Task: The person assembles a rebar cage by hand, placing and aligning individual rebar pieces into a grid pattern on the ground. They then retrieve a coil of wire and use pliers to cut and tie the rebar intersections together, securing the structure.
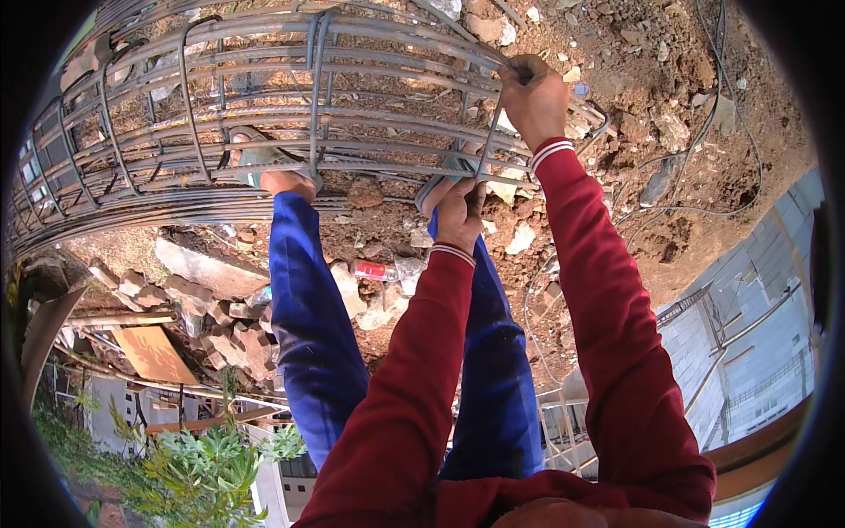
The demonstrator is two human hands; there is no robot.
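a steel stirrup [490, 138] crosses the rebar cage [315, 110], its far corner pinched by the right hand [535, 99], its near corner gripped by the left hand [458, 216].

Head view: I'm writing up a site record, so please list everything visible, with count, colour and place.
Rebar cage: one, grey-brown, across the upper left and centre
Other stirrups: several, dark grey, around the long bars
Held stirrup: one, grey, cage's right end
Soil: reddish-brown, upper right and centre
Cable: at least one, dark, right
Bottle: one, red-labelled, between the legs
Pale slab: one, left
Broken blocks: many, reddish-brown, left
Board: one, orange-tan, lower left
Plants: several, green, lower left
Building: grey, right edge
Trouser legs: two, blue, centre
Sleeves: two, dark red, centre and right
Left hand: one, bare, at the held stirrup's lower end
Right hand: one, bare, at its upper part
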